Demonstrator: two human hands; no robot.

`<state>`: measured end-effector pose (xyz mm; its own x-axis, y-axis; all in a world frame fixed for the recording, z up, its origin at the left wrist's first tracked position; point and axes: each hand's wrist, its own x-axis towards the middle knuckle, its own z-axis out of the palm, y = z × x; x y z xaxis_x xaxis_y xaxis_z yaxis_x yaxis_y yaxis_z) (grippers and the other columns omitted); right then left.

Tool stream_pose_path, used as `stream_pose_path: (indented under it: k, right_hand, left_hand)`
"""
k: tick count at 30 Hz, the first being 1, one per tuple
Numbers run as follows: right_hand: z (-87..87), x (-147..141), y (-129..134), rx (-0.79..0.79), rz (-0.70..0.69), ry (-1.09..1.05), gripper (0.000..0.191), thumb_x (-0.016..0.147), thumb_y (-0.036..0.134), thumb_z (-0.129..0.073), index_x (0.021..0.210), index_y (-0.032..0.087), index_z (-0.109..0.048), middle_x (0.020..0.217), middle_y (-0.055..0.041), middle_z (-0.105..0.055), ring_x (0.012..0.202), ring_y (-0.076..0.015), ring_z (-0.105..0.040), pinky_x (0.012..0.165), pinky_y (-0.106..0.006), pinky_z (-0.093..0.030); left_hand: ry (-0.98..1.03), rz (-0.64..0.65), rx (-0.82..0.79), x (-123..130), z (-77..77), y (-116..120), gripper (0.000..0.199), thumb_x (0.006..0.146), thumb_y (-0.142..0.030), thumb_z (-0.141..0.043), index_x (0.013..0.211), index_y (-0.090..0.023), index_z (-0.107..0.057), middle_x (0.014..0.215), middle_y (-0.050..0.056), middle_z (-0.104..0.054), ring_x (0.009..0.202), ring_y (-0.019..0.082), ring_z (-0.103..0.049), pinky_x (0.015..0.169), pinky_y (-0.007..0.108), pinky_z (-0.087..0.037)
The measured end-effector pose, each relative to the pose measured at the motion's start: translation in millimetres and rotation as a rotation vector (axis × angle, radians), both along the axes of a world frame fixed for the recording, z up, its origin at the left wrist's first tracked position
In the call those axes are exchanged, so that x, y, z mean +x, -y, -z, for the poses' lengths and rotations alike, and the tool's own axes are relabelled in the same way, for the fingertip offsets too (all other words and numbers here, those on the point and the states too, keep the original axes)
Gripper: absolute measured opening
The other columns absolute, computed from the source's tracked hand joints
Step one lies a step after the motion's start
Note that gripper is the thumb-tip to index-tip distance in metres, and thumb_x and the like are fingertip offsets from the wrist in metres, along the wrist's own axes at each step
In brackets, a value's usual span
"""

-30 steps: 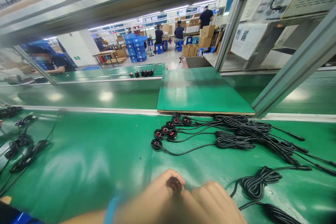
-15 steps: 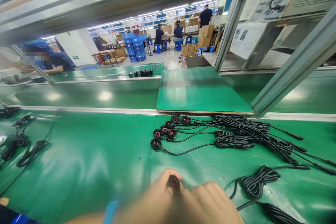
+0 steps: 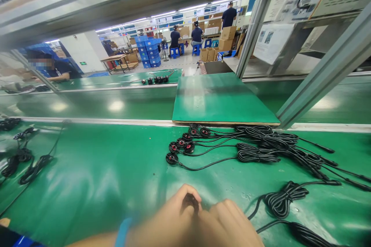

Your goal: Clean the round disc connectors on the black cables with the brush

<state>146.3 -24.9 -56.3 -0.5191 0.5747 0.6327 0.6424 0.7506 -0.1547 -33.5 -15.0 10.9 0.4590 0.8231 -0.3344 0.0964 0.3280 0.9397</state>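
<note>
At the bottom centre, my left hand, with a blue band at its wrist, is closed around a small black round part, mostly hidden by the fingers. My right hand presses against it from the right, fingers curled and closed; what they grip is hidden. From beside the right hand, a black cable leads to a tied coil on the green bench top. Another cable bundle lies nearer the front edge. Beyond the hands, several black discs with red centres lie attached to coiled black cables.
More black cables lie on the left of the bench. A green board spans the lane behind it. A slanted metal post stands at right. Across the way sits a person; others work farther back near blue crates.
My hands shift slightly left, and the round part turns deeper into the left hand's grip, so its reddish centre no longer shows. The cables on the bench lie essentially as before.
</note>
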Motion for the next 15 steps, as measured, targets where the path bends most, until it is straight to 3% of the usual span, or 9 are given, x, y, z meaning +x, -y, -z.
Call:
stream_pose_path:
  k: [5, 9, 15]
  right_hand:
    - [-8.2, 1.8, -2.4, -0.005, 0.019, -0.055, 0.014, 0.096, 0.026, -0.055, 0.085, 0.021, -0.062, 0.068, -0.0004, -0.047, 0.055, -0.0146, -0.041, 0.054, -0.031, -0.029]
    - [-7.8, 2.9, -3.9, 0.021, 0.043, -0.072, 0.014, 0.096, 0.023, -0.052, 0.086, 0.021, -0.062, 0.07, -0.001, -0.047, 0.054, -0.0147, -0.041, 0.055, -0.031, -0.031]
    - [-9.8, 2.8, -3.4, -0.008, 0.05, -0.136, 0.013, 0.094, 0.016, -0.051, 0.088, 0.02, -0.061, 0.068, -0.0006, -0.047, 0.058, -0.0154, -0.044, 0.057, -0.029, -0.034]
  left_hand:
    - [0.065, 0.008, -0.028, -1.7, -0.2, -0.3, 0.024, 0.086, -0.038, -0.055, 0.1, -0.021, -0.045, 0.088, 0.0, -0.048, 0.075, 0.015, -0.043, 0.07, 0.028, -0.035]
    - [0.097, 0.044, -0.002, -3.6, -2.8, 0.2, 0.028, 0.082, -0.035, -0.059, 0.104, -0.024, -0.047, 0.095, 0.002, -0.048, 0.085, 0.017, -0.044, 0.076, 0.03, -0.035]
    - [0.177, 0.038, -0.092, -1.6, 0.5, 3.9, 0.044, 0.08, -0.037, -0.066, 0.117, -0.025, -0.045, 0.103, 0.003, -0.049, 0.09, 0.018, -0.045, 0.084, 0.033, -0.034]
